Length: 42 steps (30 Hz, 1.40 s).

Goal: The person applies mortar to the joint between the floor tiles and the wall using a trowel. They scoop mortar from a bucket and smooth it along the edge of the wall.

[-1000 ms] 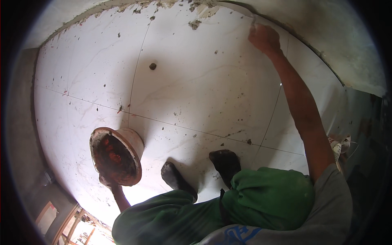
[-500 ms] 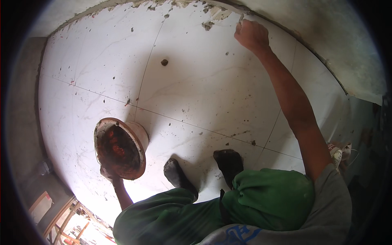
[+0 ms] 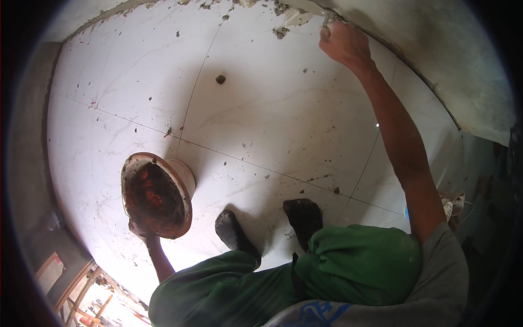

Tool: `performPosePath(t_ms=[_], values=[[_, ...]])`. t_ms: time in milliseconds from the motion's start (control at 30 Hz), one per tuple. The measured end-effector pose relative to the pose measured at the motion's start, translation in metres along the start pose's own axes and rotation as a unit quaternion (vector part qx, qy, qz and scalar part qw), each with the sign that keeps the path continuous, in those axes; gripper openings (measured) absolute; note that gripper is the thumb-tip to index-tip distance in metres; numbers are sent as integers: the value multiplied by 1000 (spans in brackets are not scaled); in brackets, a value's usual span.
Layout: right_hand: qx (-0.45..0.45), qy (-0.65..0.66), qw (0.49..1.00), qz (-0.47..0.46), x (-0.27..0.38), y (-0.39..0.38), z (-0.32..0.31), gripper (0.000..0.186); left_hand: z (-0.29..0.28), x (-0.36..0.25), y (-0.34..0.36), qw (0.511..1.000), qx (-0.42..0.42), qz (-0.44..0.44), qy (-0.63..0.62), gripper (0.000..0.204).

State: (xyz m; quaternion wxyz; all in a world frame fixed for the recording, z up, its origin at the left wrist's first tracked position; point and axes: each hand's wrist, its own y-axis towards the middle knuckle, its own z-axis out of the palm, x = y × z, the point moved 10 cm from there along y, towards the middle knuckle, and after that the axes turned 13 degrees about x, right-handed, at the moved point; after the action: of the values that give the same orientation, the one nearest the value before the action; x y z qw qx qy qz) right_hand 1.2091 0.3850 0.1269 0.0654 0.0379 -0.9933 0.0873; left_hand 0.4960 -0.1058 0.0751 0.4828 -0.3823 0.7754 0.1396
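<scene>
My left hand [image 3: 137,231] grips the lower left rim of a bucket [image 3: 188,212], which leans on the floor with its mouth tilted toward me. The bucket has a reddish-brown rim, a pale outer wall and a dark, mortar-crusted inside. Out at the far right, my right hand [image 3: 346,43] is closed low over the floor by the wall. A small trowel-like tool [image 3: 328,17] pokes from its fingers into the joint between floor and wall; most of it is hidden. Wet-looking mortar [image 3: 297,17] is smeared along the floor edge beside that hand.
White marbled tiles [image 3: 256,125] cover the floor, with thin dark joints and scattered crumbs. One larger mortar lump [image 3: 220,79] lies mid-floor. My dark-socked feet [image 3: 302,218] stand on the tiles. A bare grey wall [image 3: 447,71] curves along the right; wooden frames [image 3: 76,289] stand lower left.
My right hand has slid a little to the right along the wall edge with the tool. My left hand still holds the tilted bucket. The whole view has shifted slightly.
</scene>
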Motion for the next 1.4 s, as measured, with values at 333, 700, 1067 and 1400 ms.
performPosePath(t_ms=[333,700,1067,1400], values=[[3,-8,999,41,-21,11,8,30,10,0,-9,999,-2,-34,-22,63],[23,-1,1000,14,-15,0,6,35,35,-55,-30,998,1,-50,31,66],[60,37,997,-39,24,37,52,26,21,-23,-15,999,-2,-31,6,66],[95,95,986,103,-80,21,44,36,15,-14,-8,999,4,-35,1,66]])
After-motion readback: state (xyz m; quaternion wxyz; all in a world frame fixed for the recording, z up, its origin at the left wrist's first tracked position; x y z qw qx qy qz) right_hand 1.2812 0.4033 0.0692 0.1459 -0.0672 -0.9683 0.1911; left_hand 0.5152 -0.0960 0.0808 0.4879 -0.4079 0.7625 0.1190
